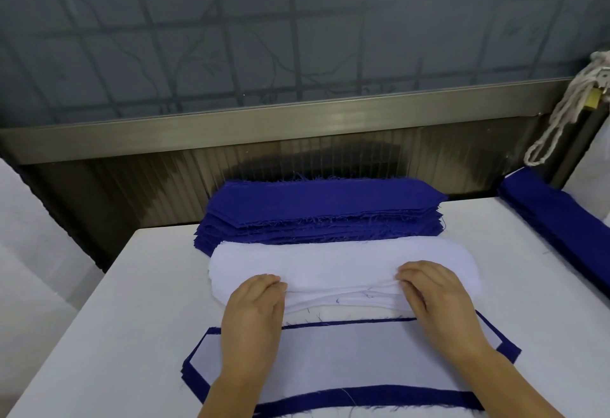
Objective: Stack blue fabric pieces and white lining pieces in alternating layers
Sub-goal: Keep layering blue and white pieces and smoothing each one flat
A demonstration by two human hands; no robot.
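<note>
Both my hands are on the white pile (pixel 343 262) mid-table. Left hand (pixel 254 305) has its fingers curled down at the pile's near edge, and right hand (pixel 432 295) does the same on the other side. Fingertips look to be pinching up the top lining layers, since the near edge is bunched and lifted between them. Can't tell how many sheets are caught.

Progress: early, I'd judge. The stack (pixel 346 351) nearest me shows a blue piece with a white lining laid on top, blue border visible all round. Edge looks thin, but I can't count the layers under it. My forearms cross over it.

Left to do: plenty. The blue pile (pixel 323 209) behind the white one is thick, many layers with frayed edges, touching or just overlapped by the white pile's far edge. White pile is also several sheets deep.

White sits on top of the stack, so by the alternation a blue piece is due next, yet my hands are on the white, maybe just separating or squaring it.

More blue fabric (pixel 554 216) lies at the table's (pixel 138 302) right edge, well apart. Cord (pixel 561 113) hangs upper right.
</note>
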